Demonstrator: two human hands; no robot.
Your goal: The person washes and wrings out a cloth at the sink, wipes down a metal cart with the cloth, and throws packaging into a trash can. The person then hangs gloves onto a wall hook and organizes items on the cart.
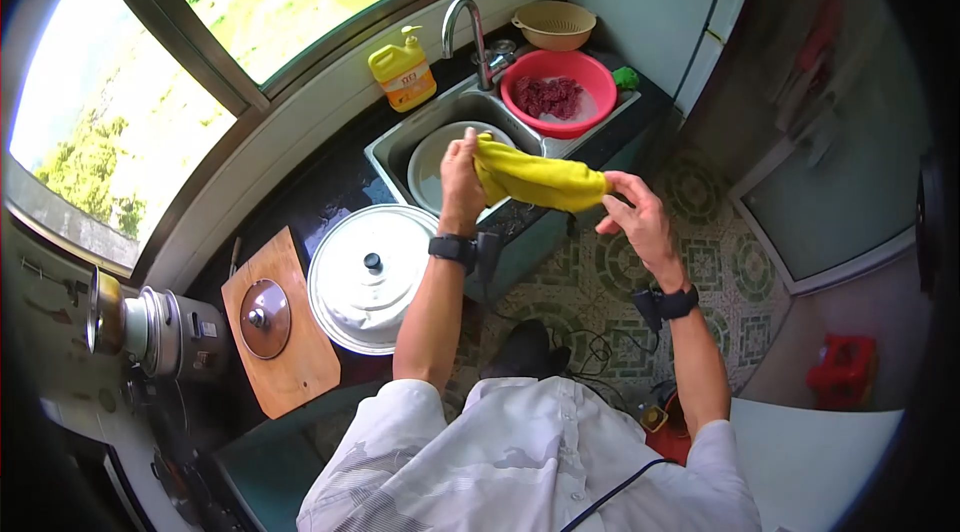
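Note:
A yellow cloth [540, 177] is stretched between my two hands, in front of the sink's near edge. My left hand [462, 182] is closed around its left end, thumb on top. At the other end, my right hand [640, 217] pinches the cloth's tip between thumb and fingers. Just beyond the cloth, a large pale round dish [432, 167] lies in the steel sink [385, 154], partly hidden by my left hand. A big white metal lid [345, 277] sits on the counter left of my left forearm.
A red basin [605, 92] with dark red contents stands right of the faucet [480, 42], before a beige colander [556, 24]. A yellow pump bottle [403, 77] stands by the window. A glass lid [265, 320] rests on a cutting board [305, 362]. Cables [595, 347] lie on the tiled floor.

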